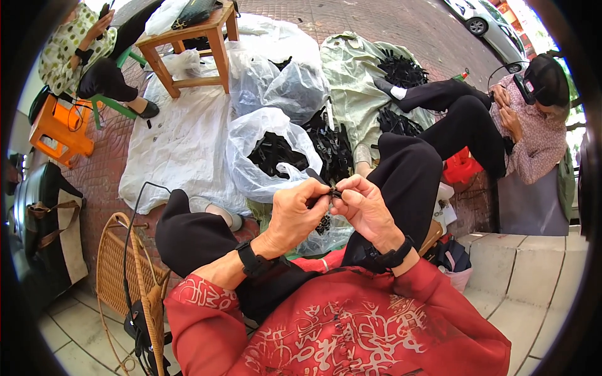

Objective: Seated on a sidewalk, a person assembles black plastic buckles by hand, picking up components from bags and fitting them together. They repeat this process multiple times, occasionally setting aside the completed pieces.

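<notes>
Both hands meet above my lap around a small black strap-like piece [335,192]; its exact kind is too small to make out. My left hand [293,213] pinches it between thumb and forefinger, the other fingers curled in. From the right, my right hand [370,212] grips the same piece with its fingertips, touching close to the left thumb. Just beyond the hands stands a clear plastic bag [241,135] full of black strips [276,153]. Beside it, to the right, more loose black straps [332,147] lie heaped.
White sheeting [169,144] and a green sheet [351,75] cover the brick paving. A wooden stool [188,37] stands far left, an orange stool [59,131] nearby. Co-workers sit at far left and right [533,131]. A wicker chair [141,276] is at my left, pale steps [533,269] at right.
</notes>
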The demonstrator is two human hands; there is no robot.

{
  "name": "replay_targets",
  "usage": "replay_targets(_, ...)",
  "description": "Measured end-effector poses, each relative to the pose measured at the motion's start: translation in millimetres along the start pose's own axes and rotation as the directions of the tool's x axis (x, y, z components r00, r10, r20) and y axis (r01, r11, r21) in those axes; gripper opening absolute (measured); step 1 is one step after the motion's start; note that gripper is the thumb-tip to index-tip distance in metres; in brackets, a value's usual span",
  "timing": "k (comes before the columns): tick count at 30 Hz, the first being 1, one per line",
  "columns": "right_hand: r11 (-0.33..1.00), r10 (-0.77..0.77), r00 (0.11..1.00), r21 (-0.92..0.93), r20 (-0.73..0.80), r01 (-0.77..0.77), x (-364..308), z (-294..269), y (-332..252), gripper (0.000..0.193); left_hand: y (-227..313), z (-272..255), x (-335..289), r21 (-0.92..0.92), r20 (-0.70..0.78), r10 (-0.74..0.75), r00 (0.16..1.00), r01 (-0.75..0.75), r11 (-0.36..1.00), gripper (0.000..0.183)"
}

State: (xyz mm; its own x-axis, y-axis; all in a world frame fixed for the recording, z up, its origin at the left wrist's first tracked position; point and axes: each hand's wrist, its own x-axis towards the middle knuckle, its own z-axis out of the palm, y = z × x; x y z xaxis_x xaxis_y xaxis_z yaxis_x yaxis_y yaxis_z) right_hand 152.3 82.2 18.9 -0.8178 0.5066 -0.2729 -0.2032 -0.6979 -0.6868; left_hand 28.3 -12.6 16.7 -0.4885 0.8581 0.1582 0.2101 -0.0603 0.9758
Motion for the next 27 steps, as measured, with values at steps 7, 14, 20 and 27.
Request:
replay_targets(7,0.943,-0.172,0.985,-0.286,0.013,0.168,-0.5,1.7,-2.2,0.007,-7.6,-0.4,0.1,-0.011,0.007,-0.032,0.999,0.032,0.999,0.006)
replay_targets(14,0.933,-0.117,0.993,-0.343,-0.009,0.107,-1.3,-0.8,-5.2,0.011,-7.2,-1.7,0.2,0.031,0.018,0.008,1.000,-0.008,0.999,0.006)
replay_targets(20,0.946,-0.079,0.996,-0.313,0.045,0.089,1.3,2.9,-8.0,0.017,-6.2,-3.7,0.9,0.092,0.048,0.103,0.994,-0.107,0.990,0.008)
replay_targets(27,0.910,-0.031,0.990,-0.407,0.137,0.084,-1.0,-2.8,-12.0,0.018,-1.8,-3.8,-2.9,0.089,0.125,0.111,0.986,-0.122,0.989,0.007)
